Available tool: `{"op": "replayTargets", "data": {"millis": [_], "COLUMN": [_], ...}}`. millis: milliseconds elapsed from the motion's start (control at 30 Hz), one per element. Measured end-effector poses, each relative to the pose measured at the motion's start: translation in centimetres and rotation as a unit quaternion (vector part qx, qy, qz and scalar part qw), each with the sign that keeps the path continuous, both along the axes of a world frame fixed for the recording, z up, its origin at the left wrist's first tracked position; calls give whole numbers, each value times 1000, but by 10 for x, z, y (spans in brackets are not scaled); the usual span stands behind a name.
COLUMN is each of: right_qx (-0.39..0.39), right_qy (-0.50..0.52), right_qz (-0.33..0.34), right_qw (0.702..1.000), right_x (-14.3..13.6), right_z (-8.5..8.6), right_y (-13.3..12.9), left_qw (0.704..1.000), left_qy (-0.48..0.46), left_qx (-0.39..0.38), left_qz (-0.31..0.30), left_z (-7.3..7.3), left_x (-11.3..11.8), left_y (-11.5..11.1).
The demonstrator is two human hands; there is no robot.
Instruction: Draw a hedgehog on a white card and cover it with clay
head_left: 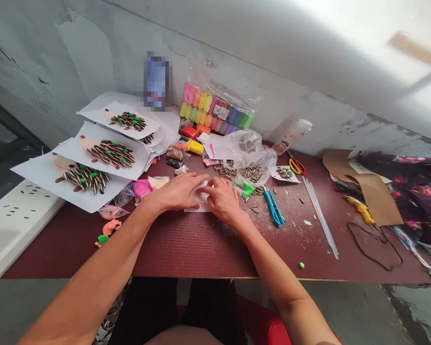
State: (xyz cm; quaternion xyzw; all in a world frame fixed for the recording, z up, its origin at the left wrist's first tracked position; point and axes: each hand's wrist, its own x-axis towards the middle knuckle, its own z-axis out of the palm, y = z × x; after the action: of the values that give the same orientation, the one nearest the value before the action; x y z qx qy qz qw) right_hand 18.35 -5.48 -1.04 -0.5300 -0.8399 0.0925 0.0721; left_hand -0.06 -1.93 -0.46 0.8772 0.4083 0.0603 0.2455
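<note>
A small white paper (pixel 191 209) lies on the dark red table, with both hands over it. My left hand (pixel 179 191) rests at its left side, fingers spread and nothing gripped in them. My right hand (pixel 221 197) is on the paper's right part, its fingers bent together and pointing down; what they press or hold is hidden. Sunflower seeds (pixel 249 172) are heaped just behind my right hand. A piece of green clay (pixel 244 189) lies to its right, and pink clay (pixel 142 189) lies left of my left hand.
Stacked sheets with seed hedgehogs (pixel 111 154) stand at the left, near a white power strip (pixel 17 211). Right of my hands are a blue cutter (pixel 274 207), scissors (pixel 296 166), glue sticks (pixel 321 218) and a glue gun (pixel 361 209). A bag of coloured clay (pixel 215 110) leans behind.
</note>
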Motion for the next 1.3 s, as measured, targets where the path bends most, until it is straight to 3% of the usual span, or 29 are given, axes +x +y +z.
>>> {"op": "replayTargets", "data": {"millis": [400,567,900,1033,1133,1300], "right_qx": [3,8,13,18,23,25], "right_qy": [13,35,15,10,6,0], "right_qz": [5,-33,-26,-24,-21,-20], "right_qw": [1000,999,999,999,999,999], "right_x": [5,11,13,14,15,15], "right_z": [-1,-3,-8,-10,-9,-8], "right_y": [-2,-7,-9,-9,-10,-11], "left_qw": [1000,1000,999,987,978,986], "left_qy": [-20,-9,-38,-143,-156,-125], "left_qx": [-17,-27,-29,-25,-6,21], "left_qz": [1,4,-1,72,136,109], "left_z": [-7,-4,2,5,2,-12], "left_x": [-3,-3,-15,-22,-19,-8], "left_y": [2,0,3,11,15,17]}}
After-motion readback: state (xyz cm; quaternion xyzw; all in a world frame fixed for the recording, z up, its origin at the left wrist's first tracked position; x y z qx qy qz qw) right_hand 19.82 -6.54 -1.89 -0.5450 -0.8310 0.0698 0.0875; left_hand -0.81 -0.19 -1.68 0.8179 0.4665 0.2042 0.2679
